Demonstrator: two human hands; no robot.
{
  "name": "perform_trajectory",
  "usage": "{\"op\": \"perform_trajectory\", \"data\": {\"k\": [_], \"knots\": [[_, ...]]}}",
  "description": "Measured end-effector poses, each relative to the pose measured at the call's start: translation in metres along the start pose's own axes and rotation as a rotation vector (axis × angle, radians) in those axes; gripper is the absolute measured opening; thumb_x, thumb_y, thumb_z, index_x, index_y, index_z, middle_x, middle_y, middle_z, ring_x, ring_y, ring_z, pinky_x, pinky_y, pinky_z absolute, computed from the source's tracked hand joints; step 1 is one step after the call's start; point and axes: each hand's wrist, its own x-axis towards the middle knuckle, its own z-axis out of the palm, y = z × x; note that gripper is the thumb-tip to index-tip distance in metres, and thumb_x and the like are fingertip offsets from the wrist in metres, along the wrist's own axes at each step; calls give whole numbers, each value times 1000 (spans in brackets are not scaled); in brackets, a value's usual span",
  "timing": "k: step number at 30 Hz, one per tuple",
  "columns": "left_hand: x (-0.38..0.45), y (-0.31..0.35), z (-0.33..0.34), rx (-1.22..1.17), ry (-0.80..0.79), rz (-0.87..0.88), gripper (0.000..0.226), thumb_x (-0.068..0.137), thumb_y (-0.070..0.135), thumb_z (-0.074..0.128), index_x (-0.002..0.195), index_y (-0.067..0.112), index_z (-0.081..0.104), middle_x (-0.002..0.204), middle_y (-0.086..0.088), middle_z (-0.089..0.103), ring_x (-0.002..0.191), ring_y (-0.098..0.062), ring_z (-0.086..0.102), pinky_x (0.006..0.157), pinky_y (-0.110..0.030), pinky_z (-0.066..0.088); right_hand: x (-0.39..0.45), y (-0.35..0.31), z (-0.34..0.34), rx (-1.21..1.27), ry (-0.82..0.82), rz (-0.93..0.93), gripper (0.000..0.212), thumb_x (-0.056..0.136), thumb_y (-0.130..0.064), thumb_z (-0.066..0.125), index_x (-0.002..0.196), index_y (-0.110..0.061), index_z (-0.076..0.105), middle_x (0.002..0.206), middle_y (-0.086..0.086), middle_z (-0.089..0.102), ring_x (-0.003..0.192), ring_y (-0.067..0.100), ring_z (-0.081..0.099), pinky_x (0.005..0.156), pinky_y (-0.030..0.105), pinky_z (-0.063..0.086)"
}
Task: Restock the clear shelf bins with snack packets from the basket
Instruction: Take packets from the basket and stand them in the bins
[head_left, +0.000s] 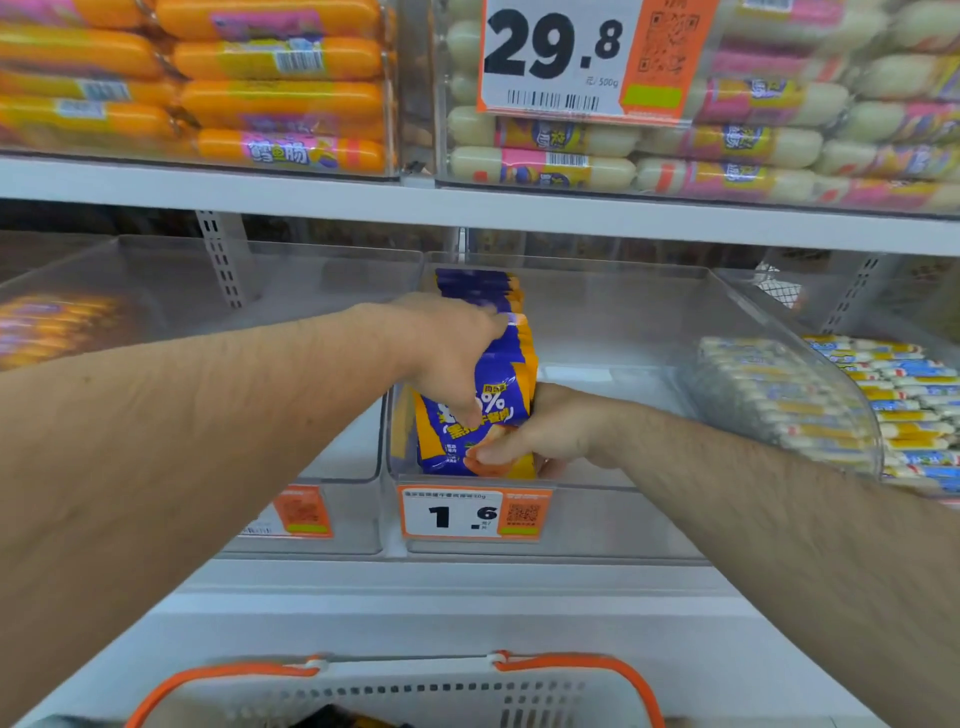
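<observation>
Head view: hands (498, 410) on purple packets (485, 410) (tag (475, 514) "1.6").

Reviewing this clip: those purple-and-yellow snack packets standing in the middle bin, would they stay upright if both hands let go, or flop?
The purple-and-yellow packets look thin and flat, standing on edge, so the row would probably lean or topple unsupported. The left hand and right hand both brace them. Their glossy film likely slides easily on the clear bin.

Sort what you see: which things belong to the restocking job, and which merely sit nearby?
Job: purple snack packets, middle clear bin, basket, left hand, right hand.
Nearby: orange sausages, white sausages, 29.8 price tag.
</observation>
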Motion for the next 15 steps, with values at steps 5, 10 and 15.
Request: {"op": "perform_trajectory", "data": {"k": [5,10,15], "knots": [[1,6,2,101,-88,-33,103,68,67,72,150,27,25,145,2,47,119,-26,55,87,-36,51,-6,-1,1,-98,-42,-10,32,76,-21,83,103,-22,66,102,3,73,92,24,71,81,37,60],[-3,5,3,106,-2,-8,103,68,61,75,151,30,23,138,0,53,116,-26,56,89,-39,52,-5,-2,-1,-46,-40,-9,44,71,-11,86,111,-14,68,105,7,74,96,27,72,87,45,58],[3,5,5,130,-108,-26,115,55,65,79,149,30,22,136,4,54,113,-25,57,89,-38,52,-7,-2,-1,-152,-75,20,42,75,-18,84,114,-15,68,107,9,74,99,28,71,87,41,58]]}}
